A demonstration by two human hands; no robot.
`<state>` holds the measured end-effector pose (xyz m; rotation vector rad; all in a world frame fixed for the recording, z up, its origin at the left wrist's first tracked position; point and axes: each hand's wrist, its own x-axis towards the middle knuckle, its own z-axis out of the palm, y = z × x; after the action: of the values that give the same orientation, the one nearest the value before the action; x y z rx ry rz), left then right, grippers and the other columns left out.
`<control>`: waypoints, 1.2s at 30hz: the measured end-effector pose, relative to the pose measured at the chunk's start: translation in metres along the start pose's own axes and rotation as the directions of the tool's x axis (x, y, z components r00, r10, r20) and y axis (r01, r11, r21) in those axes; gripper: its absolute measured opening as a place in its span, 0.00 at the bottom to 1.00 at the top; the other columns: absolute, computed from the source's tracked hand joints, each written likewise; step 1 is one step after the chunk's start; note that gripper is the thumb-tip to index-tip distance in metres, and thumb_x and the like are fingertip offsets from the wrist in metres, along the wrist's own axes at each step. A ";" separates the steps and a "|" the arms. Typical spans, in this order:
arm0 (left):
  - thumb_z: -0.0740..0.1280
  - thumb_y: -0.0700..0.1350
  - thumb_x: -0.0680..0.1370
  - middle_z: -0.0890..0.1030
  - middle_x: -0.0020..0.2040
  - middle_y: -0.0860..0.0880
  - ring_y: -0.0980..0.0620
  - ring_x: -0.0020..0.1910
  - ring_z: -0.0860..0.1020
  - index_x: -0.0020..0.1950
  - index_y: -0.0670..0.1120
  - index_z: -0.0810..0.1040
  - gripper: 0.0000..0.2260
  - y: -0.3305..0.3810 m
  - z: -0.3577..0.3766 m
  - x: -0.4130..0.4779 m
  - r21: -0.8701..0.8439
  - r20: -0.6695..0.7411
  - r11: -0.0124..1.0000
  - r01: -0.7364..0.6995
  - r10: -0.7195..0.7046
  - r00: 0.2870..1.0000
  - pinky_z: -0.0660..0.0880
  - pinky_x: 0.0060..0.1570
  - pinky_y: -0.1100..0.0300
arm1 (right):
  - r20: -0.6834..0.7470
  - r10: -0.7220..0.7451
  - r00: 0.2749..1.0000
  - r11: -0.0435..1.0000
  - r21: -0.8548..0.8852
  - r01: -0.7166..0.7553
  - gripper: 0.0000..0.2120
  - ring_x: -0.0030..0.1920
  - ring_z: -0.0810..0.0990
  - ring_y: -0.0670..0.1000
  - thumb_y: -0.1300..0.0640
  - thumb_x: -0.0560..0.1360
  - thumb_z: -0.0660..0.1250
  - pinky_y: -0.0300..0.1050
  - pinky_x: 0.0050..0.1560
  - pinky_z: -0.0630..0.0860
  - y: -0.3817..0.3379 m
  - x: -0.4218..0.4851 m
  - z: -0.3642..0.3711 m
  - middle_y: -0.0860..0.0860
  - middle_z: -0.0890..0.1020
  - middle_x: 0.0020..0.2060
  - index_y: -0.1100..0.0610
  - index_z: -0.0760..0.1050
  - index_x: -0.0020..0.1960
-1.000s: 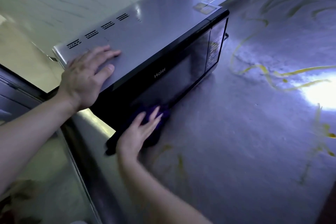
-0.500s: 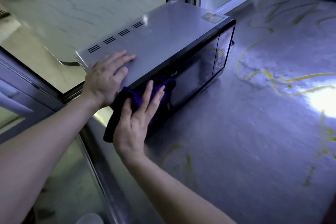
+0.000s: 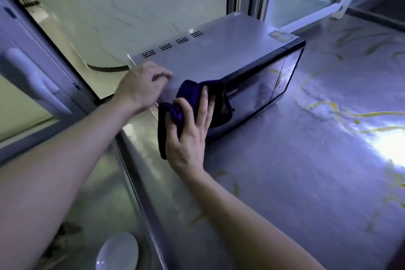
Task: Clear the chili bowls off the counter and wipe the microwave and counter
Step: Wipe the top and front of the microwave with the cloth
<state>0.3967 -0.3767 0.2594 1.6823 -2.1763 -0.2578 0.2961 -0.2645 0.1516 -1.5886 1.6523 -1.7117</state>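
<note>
Currently 1 view only, head camera.

Found microwave (image 3: 219, 59) standing on the counter (image 3: 306, 171), door facing right of frame. Found right hand (image 3: 190, 133) flattened against its front left corner, fingers straight and spread, pressing a dark purple cloth (image 3: 190, 94) to the door. Nothing clenched; cloth pinned by the palm and fingers, thumb lying on a fold. Saw the cloth's upper part lapped over the front top edge onto the top panel, lower part hanging down the left side.

Found left hand (image 3: 142, 87) on the top panel near its left end, fingers bent, tips down on the metal, gripping nothing. Judged as bracing the unit.

Change over the last 1.0 s: cloth rose from the foot of the door, through mid-door at 0.5 s, to the top edge. Left hand went from flat to arched and stayed on the top panel. Judged as 1 upward stroke finished on the left part of the door; top panel likely next, right part of door and counter not yet wiped.

Noted 1 white bowl (image 3: 118, 252) low at lower left, below counter level. Saw no bowl on the visible counter. Yellowish streaks there; pattern or soil, could not tell.
</note>
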 end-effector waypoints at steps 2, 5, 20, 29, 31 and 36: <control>0.55 0.68 0.79 0.75 0.75 0.47 0.41 0.75 0.73 0.75 0.62 0.78 0.28 -0.018 -0.006 -0.007 0.160 0.116 0.987 -0.030 0.011 0.993 0.69 0.76 0.46 | 0.000 -0.035 0.999 0.999 -0.036 0.035 0.19 0.87 0.48 0.56 0.43 0.81 0.63 0.65 0.83 0.52 0.023 0.037 -0.017 0.52 0.61 0.85 0.51 0.80 0.66; 0.55 0.71 0.81 0.64 0.84 0.47 0.44 0.83 0.63 0.80 0.65 0.70 0.28 -0.024 0.002 -0.018 0.067 0.155 0.996 0.058 -0.068 0.986 0.59 0.83 0.46 | -0.115 0.097 0.989 0.987 -0.118 -0.110 0.21 0.86 0.53 0.56 0.40 0.77 0.61 0.65 0.83 0.53 0.054 0.115 -0.051 0.51 0.70 0.80 0.50 0.82 0.60; 0.48 0.54 0.91 0.50 0.89 0.44 0.47 0.88 0.44 0.86 0.57 0.61 0.23 -0.007 0.026 -0.029 -0.067 0.108 0.991 0.115 -0.107 0.988 0.41 0.84 0.56 | -0.057 0.864 0.500 0.486 0.350 -0.801 0.27 0.86 0.52 0.55 0.45 0.90 0.51 0.52 0.85 0.49 0.106 -0.003 0.027 0.51 0.44 0.88 0.42 0.50 0.87; 0.45 0.56 0.90 0.46 0.89 0.50 0.50 0.88 0.43 0.86 0.62 0.58 0.23 -0.008 0.033 -0.029 -0.037 0.084 0.989 0.141 -0.137 0.987 0.48 0.86 0.47 | 0.112 0.922 0.370 0.332 0.262 -0.906 0.27 0.82 0.62 0.59 0.40 0.88 0.50 0.56 0.81 0.60 0.014 -0.056 0.046 0.53 0.58 0.85 0.41 0.53 0.86; 0.44 0.60 0.88 0.46 0.88 0.52 0.51 0.88 0.44 0.85 0.65 0.58 0.24 -0.012 0.034 -0.027 -0.040 0.090 0.987 0.159 -0.155 0.984 0.50 0.86 0.45 | 0.214 0.918 0.333 0.283 0.232 -0.931 0.26 0.76 0.71 0.58 0.44 0.89 0.55 0.53 0.75 0.67 0.012 -0.059 0.033 0.54 0.67 0.80 0.44 0.58 0.85; 0.44 0.61 0.88 0.46 0.89 0.53 0.52 0.88 0.44 0.84 0.67 0.57 0.24 -0.016 0.036 -0.025 0.014 0.079 0.988 0.155 -0.155 0.985 0.52 0.85 0.42 | 0.452 0.864 0.221 0.112 0.257 -0.960 0.13 0.55 0.82 0.58 0.58 0.84 0.66 0.52 0.55 0.80 -0.001 0.026 -0.017 0.59 0.83 0.60 0.62 0.76 0.66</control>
<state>0.4024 -0.3597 0.2159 1.8788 -2.1064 -0.3648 0.2734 -0.2760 0.1700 -0.1688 1.3543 -1.0041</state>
